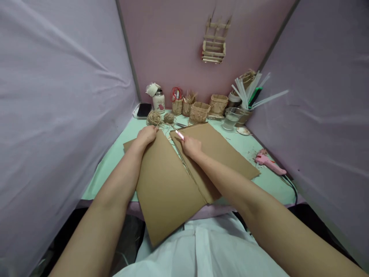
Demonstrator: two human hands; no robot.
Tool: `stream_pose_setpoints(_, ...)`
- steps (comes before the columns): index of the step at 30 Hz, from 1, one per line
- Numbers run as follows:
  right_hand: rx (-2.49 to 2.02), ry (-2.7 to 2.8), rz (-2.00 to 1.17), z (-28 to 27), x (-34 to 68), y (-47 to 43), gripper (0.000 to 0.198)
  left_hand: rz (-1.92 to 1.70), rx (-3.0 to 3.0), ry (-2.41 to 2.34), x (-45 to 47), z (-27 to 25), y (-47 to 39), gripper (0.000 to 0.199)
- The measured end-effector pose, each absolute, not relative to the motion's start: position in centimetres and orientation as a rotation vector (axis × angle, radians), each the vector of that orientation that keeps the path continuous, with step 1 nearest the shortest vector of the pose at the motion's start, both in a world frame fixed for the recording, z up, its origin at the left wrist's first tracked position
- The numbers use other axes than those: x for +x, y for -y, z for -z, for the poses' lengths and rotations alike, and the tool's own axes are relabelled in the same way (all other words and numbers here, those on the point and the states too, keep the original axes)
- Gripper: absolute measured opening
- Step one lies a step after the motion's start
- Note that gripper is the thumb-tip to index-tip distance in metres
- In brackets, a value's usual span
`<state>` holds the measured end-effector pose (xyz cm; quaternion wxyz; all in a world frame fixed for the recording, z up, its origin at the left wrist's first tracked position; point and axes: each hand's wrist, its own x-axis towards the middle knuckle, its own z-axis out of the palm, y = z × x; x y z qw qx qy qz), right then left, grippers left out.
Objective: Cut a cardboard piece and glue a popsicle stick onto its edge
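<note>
My left hand [147, 135] is closed on the far end of a brown cardboard sheet [170, 184], whose near corner hangs over the table's front edge. A second stretch of cardboard [221, 150] lies to the right, with a rough-edged gap between the two that narrows towards me. My right hand [191, 146] is wrapped around a slim pink-and-white craft knife [179, 134], its tip pointing away from me near the far end of the gap. Just beyond my hands sit a ball of twine [154, 117] and a smaller ball [169, 117].
A pink hot glue gun [271, 163] with a cord lies at the right. Along the back stand woven baskets [199, 112], a jar [158, 101], a clear cup of liquid [230, 120] and glue sticks [246, 92]. A phone [144, 110] is at back left. Cloth walls flank the table.
</note>
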<state>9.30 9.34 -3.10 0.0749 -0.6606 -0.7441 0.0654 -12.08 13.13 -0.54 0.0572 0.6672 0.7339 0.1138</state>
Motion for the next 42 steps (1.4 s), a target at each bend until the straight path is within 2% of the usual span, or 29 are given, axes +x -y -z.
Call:
stream_pose_setpoints(12, -1.954, 2.154, -0.312, 2.7, 9.2, -9.3, 0.054, -0.246, 1.958, -2.305, -14.5, 2.1, -11.6, 0.044)
stream_pose_setpoints(21, -1.690, 2.352, -0.573, -1.5, 12.8, -5.2, 0.041, -0.317, 1.976, -2.351, -13.9, -0.3, -10.9, 0.057)
stream_pose_setpoints(22, -1.657, 2.404, -0.631, -2.0, 13.4, -4.3, 0.041, -0.328, 1.986, -2.351, -13.8, -0.7, -10.8, 0.058)
stream_pose_setpoints(27, -1.559, 2.674, -0.875, -2.9, 13.8, -2.1, 0.070, -0.353, 2.013, -2.361, -13.1, -1.7, -10.6, 0.057)
stream_pose_setpoints(30, -1.578, 2.755, -0.856, -2.7, 12.7, -2.6, 0.060, -0.358, 2.010, -2.376, -13.1, -1.7, -10.6, 0.057)
stream_pose_setpoints(33, -1.593, 2.899, -0.994, -2.9, 12.5, -2.8, 0.053, -0.364, 1.990, -2.399, -13.5, -1.6, -10.7, 0.058)
stream_pose_setpoints(37, -1.491, 3.073, -1.219, -3.9, 14.6, -0.6, 0.058, -0.372, 1.962, -2.418, -14.5, -1.4, -11.0, 0.059)
stream_pose_setpoints(42, -1.493, 3.033, -1.169, -4.3, 18.0, 4.1, 0.070, -0.369, 1.954, -2.415, -15.1, -1.1, -11.2, 0.057)
